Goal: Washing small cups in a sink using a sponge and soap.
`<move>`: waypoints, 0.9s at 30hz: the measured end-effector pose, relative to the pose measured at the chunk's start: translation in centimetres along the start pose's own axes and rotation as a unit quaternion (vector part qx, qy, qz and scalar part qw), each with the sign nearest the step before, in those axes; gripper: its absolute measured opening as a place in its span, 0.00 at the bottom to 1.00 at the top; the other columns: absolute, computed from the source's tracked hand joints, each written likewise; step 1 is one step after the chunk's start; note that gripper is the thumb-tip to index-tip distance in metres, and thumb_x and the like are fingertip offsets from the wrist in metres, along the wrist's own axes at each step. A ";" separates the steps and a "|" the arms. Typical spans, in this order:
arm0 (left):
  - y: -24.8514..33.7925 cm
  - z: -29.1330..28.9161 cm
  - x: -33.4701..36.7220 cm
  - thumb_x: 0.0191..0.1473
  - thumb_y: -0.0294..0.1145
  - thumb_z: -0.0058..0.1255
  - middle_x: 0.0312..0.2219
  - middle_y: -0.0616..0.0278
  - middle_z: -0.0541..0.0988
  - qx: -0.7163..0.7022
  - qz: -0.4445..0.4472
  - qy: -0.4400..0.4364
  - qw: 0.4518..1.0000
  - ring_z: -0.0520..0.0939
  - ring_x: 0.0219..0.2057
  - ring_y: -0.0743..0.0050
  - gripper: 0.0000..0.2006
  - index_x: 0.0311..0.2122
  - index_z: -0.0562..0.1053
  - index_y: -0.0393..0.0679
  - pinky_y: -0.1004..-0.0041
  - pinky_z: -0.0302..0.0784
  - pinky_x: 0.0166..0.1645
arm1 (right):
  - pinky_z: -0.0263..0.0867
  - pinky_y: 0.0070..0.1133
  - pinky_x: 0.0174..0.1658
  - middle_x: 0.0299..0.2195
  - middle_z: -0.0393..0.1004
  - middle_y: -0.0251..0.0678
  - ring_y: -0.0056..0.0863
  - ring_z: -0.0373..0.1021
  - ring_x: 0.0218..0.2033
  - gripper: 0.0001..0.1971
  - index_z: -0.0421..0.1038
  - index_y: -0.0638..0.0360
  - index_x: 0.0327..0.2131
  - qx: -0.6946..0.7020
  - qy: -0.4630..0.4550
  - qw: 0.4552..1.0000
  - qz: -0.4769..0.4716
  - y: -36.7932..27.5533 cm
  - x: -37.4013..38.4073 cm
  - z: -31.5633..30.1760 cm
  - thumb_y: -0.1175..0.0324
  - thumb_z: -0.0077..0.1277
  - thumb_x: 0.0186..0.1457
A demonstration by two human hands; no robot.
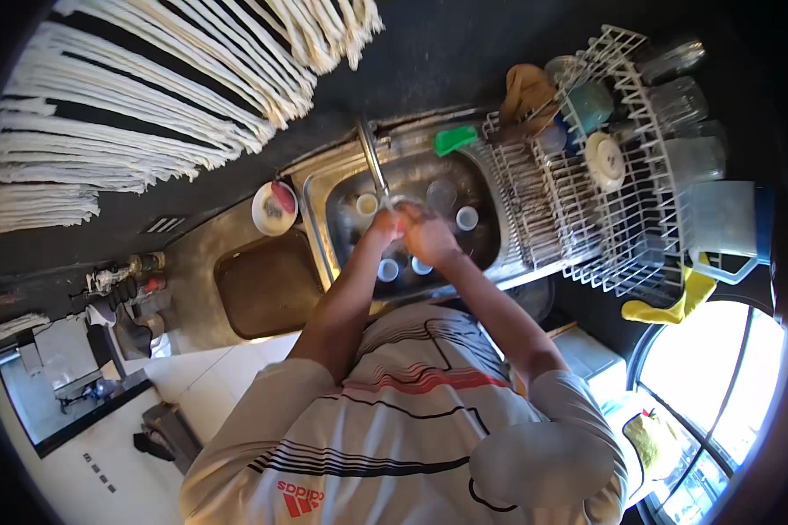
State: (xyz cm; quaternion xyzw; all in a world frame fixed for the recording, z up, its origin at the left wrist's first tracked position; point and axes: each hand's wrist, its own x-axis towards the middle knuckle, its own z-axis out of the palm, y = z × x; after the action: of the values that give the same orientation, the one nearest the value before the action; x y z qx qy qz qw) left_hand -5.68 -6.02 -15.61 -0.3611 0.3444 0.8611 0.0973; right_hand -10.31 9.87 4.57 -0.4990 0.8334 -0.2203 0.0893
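Note:
My left hand [387, 229] and my right hand [430, 235] are close together over the metal sink basin [345, 186], right below the spout of the faucet [372, 156]. Both sets of fingers are curled inward around something pale or clear, mostly hidden by the hands and blurred. Several small cups lie in the basin around them: a yellowish cup [367, 205] beyond my left hand, a white cup [467, 219] to the right, and a white cup [388, 269] nearer to me. Behind my right hand is a clear round container [441, 194].
At right a white wire dish rack [622, 229] holds dishes, with glass jars [679, 102] beyond it. A green object [454, 140] lies on the sink's back rim. Left of the basin are a white bowl [274, 209] and a second basin [267, 284]. Yellow gloves [674, 302] hang right.

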 end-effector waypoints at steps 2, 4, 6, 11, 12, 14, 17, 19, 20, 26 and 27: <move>-1.0 3.3 -1.9 0.56 0.36 0.48 0.34 0.58 0.80 -0.008 -0.026 0.017 0.999 0.83 0.32 0.65 0.10 0.41 0.73 0.43 0.63 0.80 0.33 | 0.64 0.34 0.53 0.50 0.70 0.45 0.44 0.67 0.51 0.20 0.69 0.59 0.47 0.012 -0.039 0.997 0.063 1.1 -0.9 1.1 0.64 0.52 0.49; -1.0 2.7 -3.4 0.55 0.30 0.47 0.34 0.57 0.80 -0.042 -0.063 0.035 0.996 0.82 0.33 0.66 0.10 0.41 0.73 0.40 0.63 0.81 0.34 | 0.66 0.35 0.50 0.47 0.72 0.46 0.44 0.69 0.49 0.19 0.69 0.59 0.44 0.008 -0.087 0.993 0.084 0.7 0.2 1.9 0.62 0.52 0.49; -1.5 1.4 -5.1 0.56 0.31 0.44 0.35 0.55 0.80 -0.133 -0.017 -0.093 0.987 0.82 0.34 0.65 0.11 0.41 0.72 0.39 0.64 0.81 0.36 | 0.67 0.36 0.49 0.41 0.75 0.45 0.44 0.71 0.45 0.17 0.71 0.58 0.41 0.002 -0.138 0.988 0.075 0.4 0.5 2.7 0.59 0.52 0.49; -0.6 2.8 -9.6 0.60 0.47 0.36 0.38 0.54 0.80 -0.167 -0.055 -0.186 0.967 0.80 0.42 0.59 0.20 0.45 0.73 0.42 0.60 0.73 0.51 | 0.63 0.37 0.53 0.43 0.74 0.47 0.47 0.69 0.45 0.20 0.72 0.58 0.39 0.178 -0.034 0.982 -0.057 2.8 -1.1 6.4 0.56 0.55 0.45; -1.1 2.0 -9.5 0.61 0.48 0.36 0.40 0.54 0.80 -0.173 -0.044 -0.234 0.956 0.80 0.42 0.59 0.21 0.46 0.73 0.44 0.60 0.72 0.52 | 0.63 0.37 0.53 0.43 0.74 0.47 0.47 0.69 0.45 0.20 0.72 0.58 0.39 0.166 -0.026 0.983 -0.076 2.5 -0.5 6.1 0.56 0.55 0.45; -0.6 4.1 -10.3 0.60 0.51 0.37 0.41 0.55 0.80 -0.167 -0.035 -0.204 0.964 0.80 0.44 0.59 0.22 0.47 0.73 0.44 0.60 0.72 0.53 | 0.65 0.37 0.50 0.42 0.74 0.47 0.47 0.70 0.45 0.22 0.72 0.59 0.41 0.087 -0.097 0.989 -0.075 3.1 -0.6 6.5 0.53 0.56 0.47; -0.5 4.9 -10.9 0.58 0.55 0.44 0.42 0.58 0.79 -0.117 -0.033 -0.121 0.985 0.79 0.44 0.62 0.23 0.47 0.73 0.48 0.61 0.72 0.49 | 0.66 0.38 0.49 0.43 0.73 0.49 0.49 0.69 0.44 0.22 0.71 0.59 0.43 0.110 -0.108 0.987 -0.039 3.2 -1.2 6.7 0.55 0.57 0.48; -0.7 4.0 -10.0 0.58 0.54 0.44 0.41 0.59 0.79 -0.105 -0.022 -0.122 0.987 0.79 0.43 0.62 0.21 0.46 0.73 0.49 0.62 0.73 0.48 | 0.66 0.38 0.49 0.45 0.72 0.49 0.49 0.69 0.45 0.22 0.70 0.59 0.44 0.116 -0.086 0.988 -0.049 2.2 -1.0 6.2 0.56 0.57 0.48; -0.8 4.1 -9.9 0.58 0.52 0.44 0.38 0.60 0.81 -0.103 -0.003 -0.116 0.988 0.81 0.39 0.63 0.20 0.44 0.75 0.48 0.64 0.75 0.44 | 0.66 0.38 0.50 0.47 0.71 0.49 0.49 0.69 0.45 0.22 0.69 0.59 0.45 0.128 -0.067 0.989 -0.043 2.3 -1.5 6.4 0.58 0.57 0.49; -0.3 4.5 -7.8 0.56 0.46 0.44 0.26 0.57 0.82 0.347 0.224 0.197 0.889 0.84 0.30 0.64 0.19 0.34 0.78 0.41 0.69 0.77 0.26 | 0.67 0.38 0.49 0.48 0.68 0.47 0.49 0.70 0.47 0.20 0.66 0.57 0.47 0.014 -0.135 0.989 -0.052 2.8 -1.6 5.4 0.65 0.57 0.50; -0.1 2.9 -6.8 0.58 0.43 0.41 0.27 0.57 0.81 0.341 0.129 0.158 0.918 0.82 0.28 0.65 0.17 0.37 0.77 0.42 0.69 0.77 0.27 | 0.67 0.38 0.48 0.48 0.67 0.47 0.49 0.70 0.47 0.21 0.66 0.56 0.47 0.039 -0.139 0.989 -0.031 2.0 -1.6 3.7 0.63 0.57 0.50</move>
State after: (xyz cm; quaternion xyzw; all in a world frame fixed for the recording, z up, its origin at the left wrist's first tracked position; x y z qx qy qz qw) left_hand -2.34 -3.41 -9.49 -0.3900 0.6714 0.6285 0.0466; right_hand -9.73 11.06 0.26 -0.5464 0.7878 -0.1841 0.2167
